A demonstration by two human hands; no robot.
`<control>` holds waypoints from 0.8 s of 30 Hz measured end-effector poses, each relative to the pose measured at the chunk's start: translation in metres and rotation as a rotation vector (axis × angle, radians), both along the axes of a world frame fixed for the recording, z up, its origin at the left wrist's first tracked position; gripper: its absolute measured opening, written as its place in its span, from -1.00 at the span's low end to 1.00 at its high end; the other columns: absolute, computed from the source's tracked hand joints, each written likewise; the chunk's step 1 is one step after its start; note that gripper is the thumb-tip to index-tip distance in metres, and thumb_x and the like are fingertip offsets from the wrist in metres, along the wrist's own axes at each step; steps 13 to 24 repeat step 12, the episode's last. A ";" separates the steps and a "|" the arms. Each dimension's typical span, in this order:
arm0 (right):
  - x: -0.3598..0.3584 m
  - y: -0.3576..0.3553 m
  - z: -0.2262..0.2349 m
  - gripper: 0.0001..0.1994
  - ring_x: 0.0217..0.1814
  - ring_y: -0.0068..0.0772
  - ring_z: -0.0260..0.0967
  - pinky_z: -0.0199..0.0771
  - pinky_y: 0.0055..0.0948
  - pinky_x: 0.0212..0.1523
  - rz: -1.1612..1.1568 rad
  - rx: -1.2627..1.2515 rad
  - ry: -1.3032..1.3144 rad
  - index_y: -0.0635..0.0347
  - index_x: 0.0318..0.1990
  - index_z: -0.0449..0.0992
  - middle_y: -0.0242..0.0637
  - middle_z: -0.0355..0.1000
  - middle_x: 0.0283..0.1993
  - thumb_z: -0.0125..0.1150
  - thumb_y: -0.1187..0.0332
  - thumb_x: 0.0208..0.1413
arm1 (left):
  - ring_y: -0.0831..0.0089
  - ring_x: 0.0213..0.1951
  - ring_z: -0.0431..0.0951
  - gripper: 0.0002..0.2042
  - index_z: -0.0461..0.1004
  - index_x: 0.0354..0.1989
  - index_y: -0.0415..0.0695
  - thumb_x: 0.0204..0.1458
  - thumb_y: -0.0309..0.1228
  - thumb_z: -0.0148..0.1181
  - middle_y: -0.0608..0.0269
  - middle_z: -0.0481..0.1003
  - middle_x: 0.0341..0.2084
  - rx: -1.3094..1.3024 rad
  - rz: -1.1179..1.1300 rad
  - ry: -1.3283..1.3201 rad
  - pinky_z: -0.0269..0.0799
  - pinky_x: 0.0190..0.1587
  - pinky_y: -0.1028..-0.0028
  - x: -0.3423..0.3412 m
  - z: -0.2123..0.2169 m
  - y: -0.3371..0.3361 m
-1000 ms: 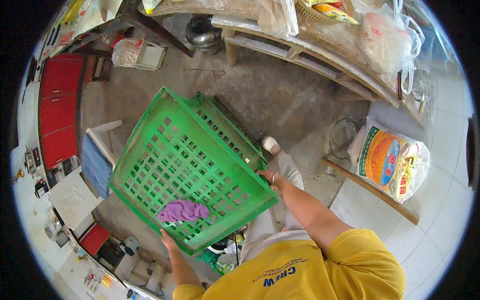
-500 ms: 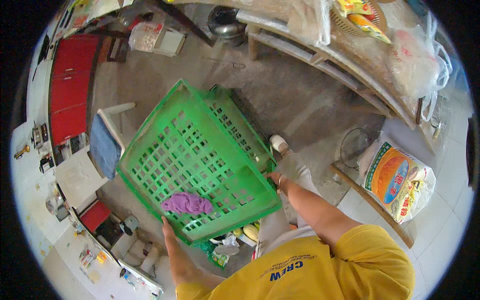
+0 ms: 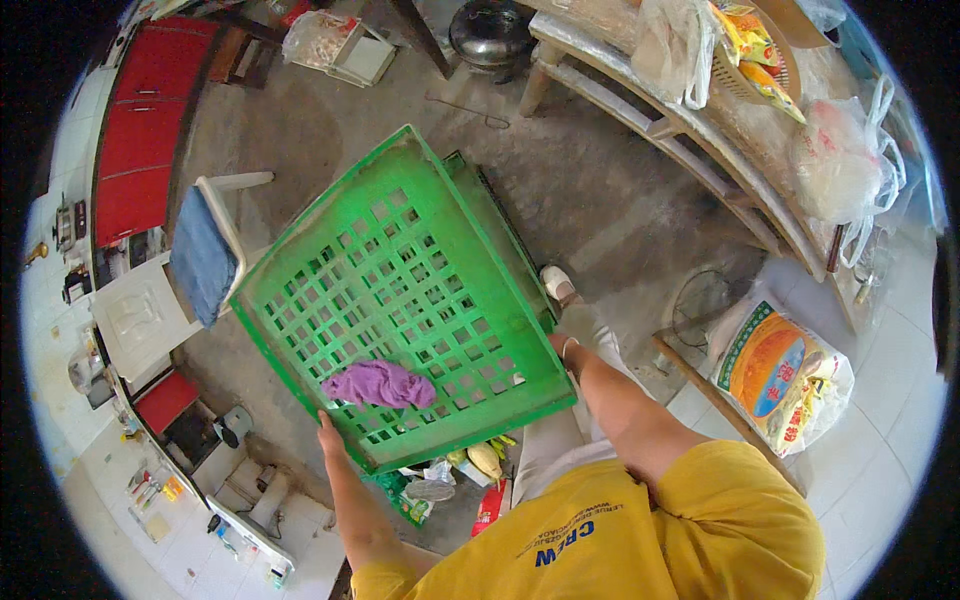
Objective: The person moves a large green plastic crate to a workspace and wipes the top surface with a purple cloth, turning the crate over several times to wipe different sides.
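Note:
A green plastic crate with a grid of holes is tilted in front of me, above the floor. On its inner face, close to the near left rim, lies a crumpled purple cloth. My left hand grips the near left edge, most of its fingers hidden behind the rim. At the right edge my right hand is closed on the crate, its fingertips partly out of sight. Behind the crate's right side another green and dark edge shows; I cannot tell whether it belongs to a second crate.
A chair with a blue seat stands just left of the crate. Vegetables and bags lie on the floor below it. A wooden bench runs along the far right, with a printed sack nearer me. Red cabinets line the left.
The crate's far corner has risen and shifted right, and its outer right side shows less. Both hands have kept their hold. The view has shifted slightly.

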State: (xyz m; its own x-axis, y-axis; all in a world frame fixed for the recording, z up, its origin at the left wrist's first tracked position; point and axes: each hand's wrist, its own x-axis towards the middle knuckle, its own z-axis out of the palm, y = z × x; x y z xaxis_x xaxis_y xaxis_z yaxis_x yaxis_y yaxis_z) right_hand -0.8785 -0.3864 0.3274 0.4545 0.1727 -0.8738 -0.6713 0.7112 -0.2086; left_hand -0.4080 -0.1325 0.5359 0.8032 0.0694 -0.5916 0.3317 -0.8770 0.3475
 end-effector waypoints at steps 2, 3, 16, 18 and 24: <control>-0.007 0.006 0.017 -0.73 -0.22 -0.28 0.40 0.39 -0.33 -0.22 0.026 -0.018 0.047 0.12 -0.16 0.43 -0.23 0.44 -0.18 0.02 0.23 0.01 | 0.33 -0.19 0.38 -0.31 0.30 -0.06 -0.38 0.03 0.14 -0.16 0.09 0.38 -0.21 0.137 0.002 -0.022 0.31 -0.14 0.36 -0.003 0.004 0.005; -0.025 0.016 0.016 -0.73 -0.29 -0.28 0.40 0.40 -0.32 -0.28 0.080 -0.090 0.070 0.13 -0.18 0.44 -0.23 0.45 -0.24 0.02 0.22 0.02 | 0.32 -0.18 0.38 -0.31 0.30 -0.06 -0.39 0.03 0.14 -0.16 0.08 0.39 -0.21 0.044 0.029 0.084 0.29 -0.12 0.35 -0.015 0.014 -0.009; -0.043 -0.015 -0.022 -0.65 -0.55 -0.25 0.41 0.45 -0.23 -0.45 -0.534 0.349 0.289 0.03 -0.13 0.44 -0.18 0.48 -0.38 0.09 0.09 -0.03 | 0.37 -0.50 0.32 -0.42 0.39 -0.31 -0.36 0.04 0.08 -0.12 0.22 0.37 -0.52 -0.150 0.030 -0.066 0.27 -0.43 0.35 -0.053 0.019 -0.029; -0.043 -0.015 -0.022 -0.65 -0.55 -0.25 0.41 0.45 -0.23 -0.45 -0.534 0.349 0.289 0.03 -0.13 0.44 -0.18 0.48 -0.38 0.09 0.09 -0.03 | 0.37 -0.50 0.32 -0.42 0.39 -0.31 -0.36 0.04 0.08 -0.12 0.22 0.37 -0.52 -0.150 0.030 -0.066 0.27 -0.43 0.35 -0.053 0.019 -0.029; -0.043 -0.015 -0.022 -0.65 -0.55 -0.25 0.41 0.45 -0.23 -0.45 -0.534 0.349 0.289 0.03 -0.13 0.44 -0.18 0.48 -0.38 0.09 0.09 -0.03 | 0.37 -0.50 0.32 -0.42 0.39 -0.31 -0.36 0.04 0.08 -0.12 0.22 0.37 -0.52 -0.150 0.030 -0.066 0.27 -0.43 0.35 -0.053 0.019 -0.029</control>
